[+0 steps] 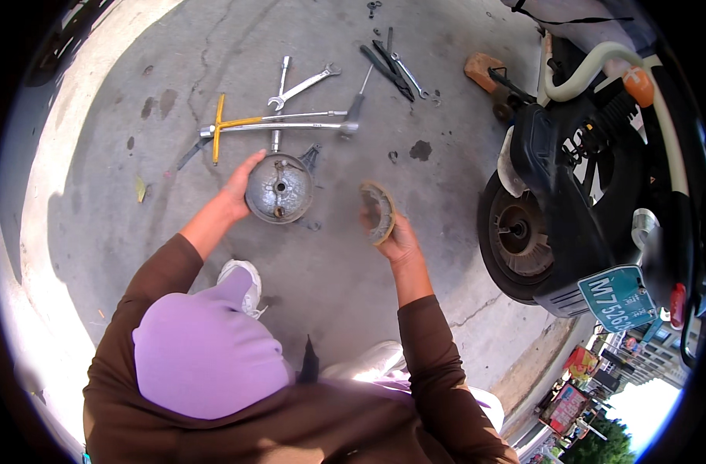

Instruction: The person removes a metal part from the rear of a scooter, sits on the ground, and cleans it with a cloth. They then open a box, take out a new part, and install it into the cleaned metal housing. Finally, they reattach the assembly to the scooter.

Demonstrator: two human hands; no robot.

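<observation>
My left hand (240, 190) grips the left edge of a round silver brake plate (291, 185), with a small lever at its upper right and bare pins on its face. In my right hand (391, 240) is a curved tan brake shoe (382, 207), held just right of the plate. Above the plate lie a yellow T-handled wrench (217, 135), long silver wrenches (291, 127) crossed with it, and a combination wrench (306, 85).
More tools, including black pliers (395, 73) and a small wrench (408, 71), lie further up the pavement (182, 69). A scooter with its rear wheel (515, 247) exposed stands at the right, a wooden block (483, 68) near it. My shoes are below.
</observation>
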